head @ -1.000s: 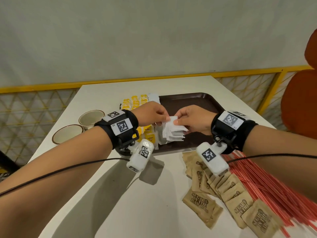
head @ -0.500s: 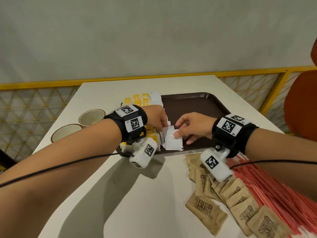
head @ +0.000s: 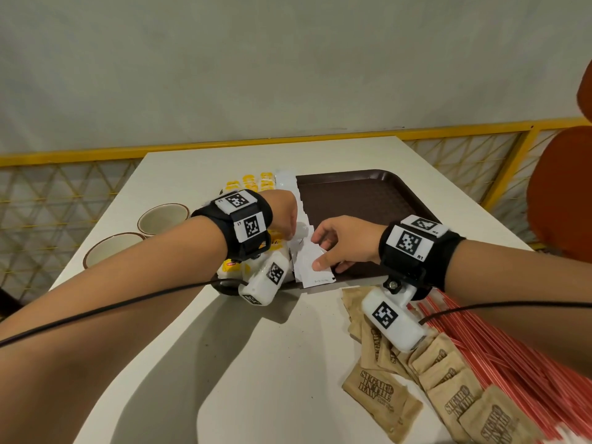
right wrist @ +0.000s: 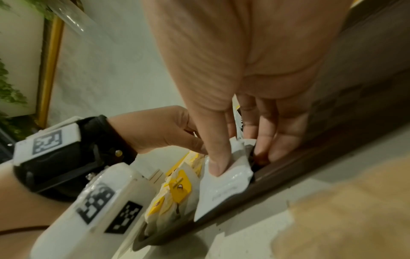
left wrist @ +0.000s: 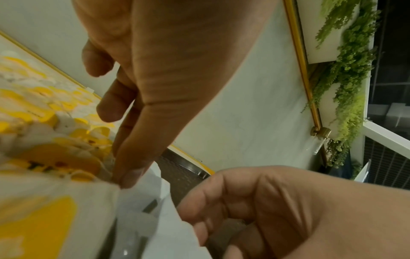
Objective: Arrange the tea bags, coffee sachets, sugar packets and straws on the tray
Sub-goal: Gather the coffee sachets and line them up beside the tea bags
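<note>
Nearest, under the right forearm, brown sugar packets (head: pixel 381 390) and red straws (head: pixel 499 357) lie on the table (head: pixel 198 363). Beyond them, at the tray's (head: pixel 362 200) near rim, the right hand (head: pixel 344 243) pinches white sachets (head: pixel 312 264) with its thumb on top. The left hand (head: pixel 283 216) touches their tops with a fingertip, beside yellow tea bags (head: pixel 253 182). Past both hands the tray floor lies bare. The sachets were lifted a second ago; they now rest low on the tray.

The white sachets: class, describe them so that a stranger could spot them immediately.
Find the dark brown tray on the white table. Along its left part, a row of white sachets runs beside the yellow-tagged tea bags, under both hands. Unlike the brown sugar packets and red straws, they are plain white.
</note>
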### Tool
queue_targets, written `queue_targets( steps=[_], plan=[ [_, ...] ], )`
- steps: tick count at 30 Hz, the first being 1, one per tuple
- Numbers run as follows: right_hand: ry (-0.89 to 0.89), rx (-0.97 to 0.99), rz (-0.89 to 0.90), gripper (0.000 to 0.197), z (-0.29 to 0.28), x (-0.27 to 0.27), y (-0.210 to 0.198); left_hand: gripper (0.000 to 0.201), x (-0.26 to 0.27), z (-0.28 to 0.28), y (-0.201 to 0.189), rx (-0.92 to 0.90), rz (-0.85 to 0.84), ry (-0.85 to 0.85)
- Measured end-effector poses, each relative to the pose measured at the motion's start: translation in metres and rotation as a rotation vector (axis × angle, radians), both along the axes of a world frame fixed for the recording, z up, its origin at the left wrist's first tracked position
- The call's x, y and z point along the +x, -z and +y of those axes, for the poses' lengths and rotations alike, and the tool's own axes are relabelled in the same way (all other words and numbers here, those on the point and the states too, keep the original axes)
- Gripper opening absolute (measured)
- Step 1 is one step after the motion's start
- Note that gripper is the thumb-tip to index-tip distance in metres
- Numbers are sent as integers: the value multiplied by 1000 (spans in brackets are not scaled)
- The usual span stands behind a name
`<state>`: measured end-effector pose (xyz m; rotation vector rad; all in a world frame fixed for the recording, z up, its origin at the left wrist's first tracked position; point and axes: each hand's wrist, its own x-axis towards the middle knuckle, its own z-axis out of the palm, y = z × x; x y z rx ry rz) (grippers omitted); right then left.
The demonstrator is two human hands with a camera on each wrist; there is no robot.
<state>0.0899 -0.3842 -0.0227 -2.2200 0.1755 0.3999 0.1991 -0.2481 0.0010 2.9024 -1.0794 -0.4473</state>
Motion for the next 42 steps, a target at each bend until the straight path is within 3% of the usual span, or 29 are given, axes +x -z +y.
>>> queue_targets(
  steps=[9, 20, 25, 33, 42],
  plan=[
    [-9, -56, -42, 50, 1, 1, 2, 21, -1, -6, 6, 129, -57, -52],
    [39, -91, -155, 55, -1, 4, 3, 26, 7, -8, 1, -15, -69, -70],
    [57, -75, -190, 51, -8, 5, 5, 38, 9, 1, -3, -33, -35, -93],
    [3, -155, -247, 44, -8, 1, 4, 23, 1, 2, 0, 69, -36, -41],
    [40, -68, -217, 42, -8, -3, 3, 25, 0, 0, -8, -120, -45, -38]
  ],
)
